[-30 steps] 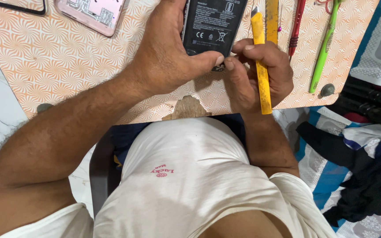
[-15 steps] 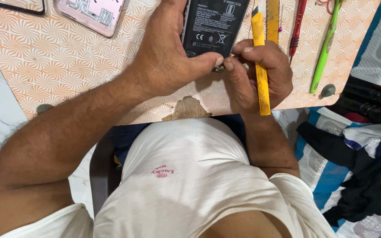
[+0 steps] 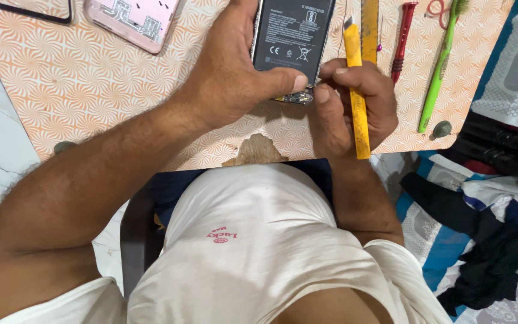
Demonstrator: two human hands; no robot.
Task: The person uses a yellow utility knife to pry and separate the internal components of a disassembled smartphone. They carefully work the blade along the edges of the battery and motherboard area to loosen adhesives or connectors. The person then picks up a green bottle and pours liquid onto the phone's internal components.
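Note:
My left hand (image 3: 235, 78) grips an opened phone (image 3: 292, 42) with its black battery facing up, my thumb pressed on the battery's lower edge. My right hand (image 3: 349, 105) holds a yellow utility knife (image 3: 356, 90) along the palm, its blade end pointing away from me. That hand's thumb and forefinger pinch at the phone's lower corner, where small metal parts show. Both hands rest over an orange patterned board (image 3: 91, 90).
A pink phone frame (image 3: 136, 21) and a dark flat panel (image 3: 31, 9) lie at the board's far left. A red screwdriver (image 3: 404, 36), a green toothbrush (image 3: 439, 72) and a yellow ruler (image 3: 369, 24) lie to the right. Dark clothes (image 3: 487, 198) are heaped on striped fabric at right.

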